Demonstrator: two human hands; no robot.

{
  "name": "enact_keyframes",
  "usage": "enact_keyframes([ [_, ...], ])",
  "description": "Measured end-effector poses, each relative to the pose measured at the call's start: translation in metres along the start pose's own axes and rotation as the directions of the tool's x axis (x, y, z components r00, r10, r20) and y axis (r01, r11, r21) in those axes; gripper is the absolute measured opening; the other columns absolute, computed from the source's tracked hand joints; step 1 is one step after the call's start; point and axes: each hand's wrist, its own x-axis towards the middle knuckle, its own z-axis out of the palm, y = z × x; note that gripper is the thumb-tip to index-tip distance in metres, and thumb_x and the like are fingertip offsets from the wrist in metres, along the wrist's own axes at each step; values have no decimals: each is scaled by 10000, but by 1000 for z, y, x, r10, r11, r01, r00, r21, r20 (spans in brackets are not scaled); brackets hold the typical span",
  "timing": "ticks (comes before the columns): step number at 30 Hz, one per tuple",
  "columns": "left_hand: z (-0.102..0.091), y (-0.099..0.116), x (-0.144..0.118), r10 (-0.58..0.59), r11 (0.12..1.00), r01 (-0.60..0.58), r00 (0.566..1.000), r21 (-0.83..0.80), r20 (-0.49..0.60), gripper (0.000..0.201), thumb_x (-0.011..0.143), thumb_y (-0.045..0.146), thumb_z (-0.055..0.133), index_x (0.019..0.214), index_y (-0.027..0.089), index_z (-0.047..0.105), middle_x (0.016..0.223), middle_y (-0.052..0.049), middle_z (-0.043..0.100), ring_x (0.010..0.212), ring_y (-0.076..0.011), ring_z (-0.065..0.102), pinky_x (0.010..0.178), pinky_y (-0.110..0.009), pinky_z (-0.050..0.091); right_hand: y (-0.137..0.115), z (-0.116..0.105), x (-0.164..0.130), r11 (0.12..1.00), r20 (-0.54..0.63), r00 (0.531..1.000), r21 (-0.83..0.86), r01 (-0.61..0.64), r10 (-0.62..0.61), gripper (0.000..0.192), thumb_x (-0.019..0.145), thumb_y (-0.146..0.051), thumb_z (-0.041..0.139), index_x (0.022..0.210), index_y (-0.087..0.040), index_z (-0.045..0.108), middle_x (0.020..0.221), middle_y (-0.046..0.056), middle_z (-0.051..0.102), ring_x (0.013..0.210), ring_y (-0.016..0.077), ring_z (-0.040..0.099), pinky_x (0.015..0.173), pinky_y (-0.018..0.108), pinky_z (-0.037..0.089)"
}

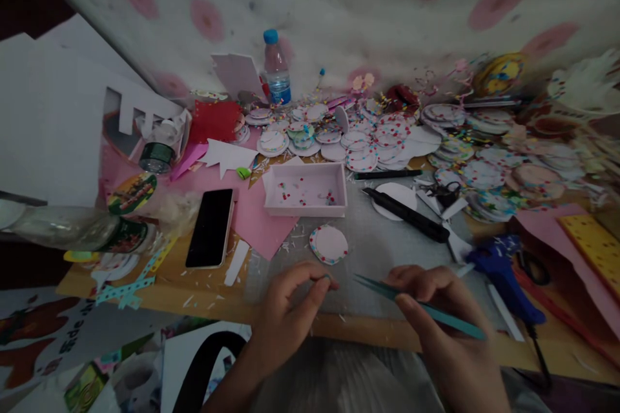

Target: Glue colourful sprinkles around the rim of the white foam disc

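My right hand (443, 329) grips teal tweezers (416, 304), their tips pointing left toward my left hand (290, 313). The left hand's thumb and forefinger are pinched together on something tiny that I cannot make out. Just beyond both hands lies a white paper disc with a dotted rim (329, 244) on a clear plastic sheet (372, 239). Behind it stands a shallow white box (306, 190) holding small coloured beads.
A black phone (210, 228) lies at left on pink paper (261, 219). A blue glue gun (504, 271), a black craft knife (407, 214) and scissors (443, 193) lie at right. Piles of decorated discs (387, 139) and a water bottle (276, 70) fill the back. Paper scraps litter the wooden board.
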Motion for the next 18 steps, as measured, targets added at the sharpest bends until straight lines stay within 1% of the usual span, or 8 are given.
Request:
enact_keyframes([
  [4,1,4,2,0,1000,-1,999,15,35,184,921,257,529,851,207,691,870,-22,684,862,-155,641,791,-243,481,-1,3,1,1000,52,999,-9,-15,15,164,795,-260,687,749,-266,529,789,15,641,874,192,616,711,274,507],
  [6,1,5,2,10,1000,-11,999,29,50,186,920,253,532,847,206,696,872,-26,689,860,-158,643,792,-247,487,-2,5,2,1000,54,998,-7,-20,20,169,791,-262,691,745,-261,529,780,17,648,850,193,623,693,275,509],
  [10,2,5,1,20,998,-26,996,65,89,199,922,244,530,820,206,697,810,-23,679,806,-154,638,737,-242,496,-2,6,4,999,51,998,-18,-37,38,183,776,-275,707,738,-258,529,758,9,646,783,178,627,641,254,500],
  [16,3,-2,-2,74,995,-75,997,72,22,177,914,223,541,816,226,688,816,-13,695,803,-151,648,712,-230,509,1,6,6,997,103,992,-21,-68,70,206,772,-264,714,747,-253,510,784,7,644,786,167,613,659,246,492],
  [18,2,-3,-3,74,994,-76,997,76,20,167,910,212,547,818,228,686,819,-8,700,804,-146,651,718,-223,511,1,7,6,998,108,992,-16,-65,67,217,774,-256,713,740,-255,499,775,1,644,782,163,612,661,243,490],
])
